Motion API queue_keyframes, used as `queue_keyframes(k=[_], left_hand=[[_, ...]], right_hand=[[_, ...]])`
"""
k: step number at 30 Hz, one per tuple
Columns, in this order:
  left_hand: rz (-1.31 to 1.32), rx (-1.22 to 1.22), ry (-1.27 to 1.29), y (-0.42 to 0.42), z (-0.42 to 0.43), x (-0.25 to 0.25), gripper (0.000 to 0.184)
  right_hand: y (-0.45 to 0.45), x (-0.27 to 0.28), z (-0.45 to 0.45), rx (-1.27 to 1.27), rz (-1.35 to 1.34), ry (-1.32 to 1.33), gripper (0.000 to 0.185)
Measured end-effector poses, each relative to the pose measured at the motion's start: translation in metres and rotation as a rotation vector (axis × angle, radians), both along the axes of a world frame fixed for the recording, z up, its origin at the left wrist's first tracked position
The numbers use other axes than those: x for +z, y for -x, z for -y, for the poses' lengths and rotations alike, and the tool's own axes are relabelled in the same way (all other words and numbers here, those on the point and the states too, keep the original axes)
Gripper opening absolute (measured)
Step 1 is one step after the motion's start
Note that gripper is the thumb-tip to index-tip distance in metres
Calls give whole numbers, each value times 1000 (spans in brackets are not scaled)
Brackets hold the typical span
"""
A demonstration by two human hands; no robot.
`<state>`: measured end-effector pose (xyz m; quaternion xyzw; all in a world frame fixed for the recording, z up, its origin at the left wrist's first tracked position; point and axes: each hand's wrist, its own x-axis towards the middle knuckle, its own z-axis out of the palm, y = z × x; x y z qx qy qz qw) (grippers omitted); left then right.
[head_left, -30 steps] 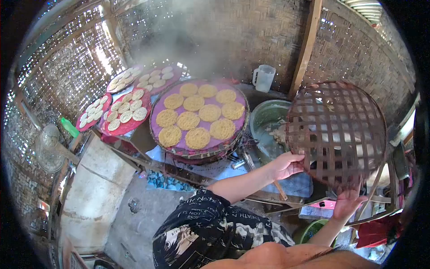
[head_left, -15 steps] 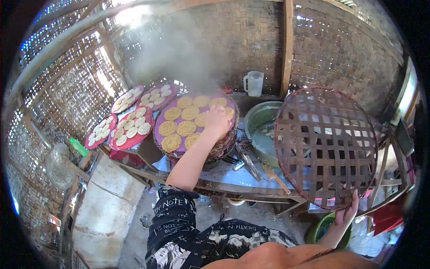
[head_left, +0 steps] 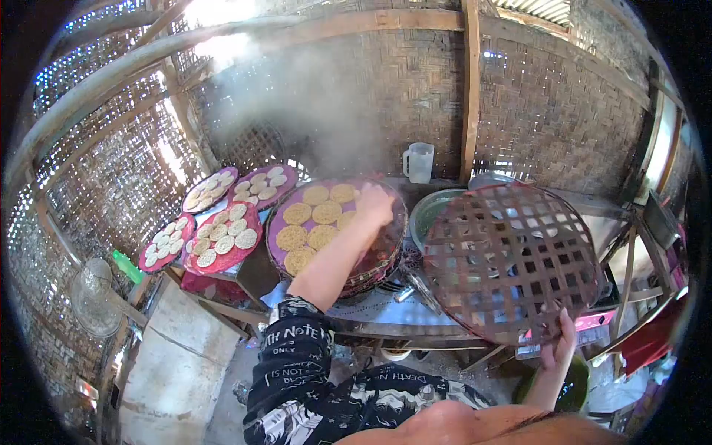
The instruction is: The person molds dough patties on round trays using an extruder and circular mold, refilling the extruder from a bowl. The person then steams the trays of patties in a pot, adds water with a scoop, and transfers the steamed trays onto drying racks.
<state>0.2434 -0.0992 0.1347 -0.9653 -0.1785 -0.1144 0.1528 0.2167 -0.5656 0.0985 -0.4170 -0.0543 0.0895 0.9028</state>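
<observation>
My left hand (head_left: 374,205) is closed at the right side of a purple cloth (head_left: 278,222), apparently pinching its edge; the fingertips are hidden. Round, flat yellowish cakes of noodle-like strands (head_left: 326,213) lie on this cloth. Beneath it is a round steaming basket (head_left: 363,280), whose dark surface shows right of the cloth. With my right hand (head_left: 561,343) I grip the lower rim of a round, open-weave bamboo tray (head_left: 512,263). The tray is tilted up on the right, in front of a green basin (head_left: 426,211).
Several cloth-covered round trays (head_left: 226,236) with paler cakes stand on the left. A clear plastic jug (head_left: 420,163) is by the back wall. Metal tongs (head_left: 423,289) lie on the table's blue cover (head_left: 371,310). Steam rises near the woven wall (head_left: 393,81).
The bamboo tray has shifted left, over more of the basin. My left hand has closed into a fist at the cloth's right side, and dark surface now shows there.
</observation>
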Motion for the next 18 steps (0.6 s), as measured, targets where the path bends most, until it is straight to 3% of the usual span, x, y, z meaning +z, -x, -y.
queue_keyframes(k=[3, 6, 9, 13, 15, 18], left_hand=[[124, 193, 301, 37, 6, 62, 37], [110, 190, 441, 35, -28, 71, 41], [238, 130, 383, 32, -28, 72, 16], [202, -164, 193, 31, 11, 65, 13], [62, -312, 260, 41, 40, 65, 25], [68, -505, 271, 66, 64, 66, 25]], right_hand=[[-8, -4, -45, 144, 29, 66, 32], [-2, -4, -111, 292, -8, 67, 31], [0, -27, -175, 473, -82, -15, 31], [14, -46, -231, 690, -161, -187, 30], [22, -48, -238, 666, -184, -207, 29], [25, -49, -230, 656, -217, -217, 32]])
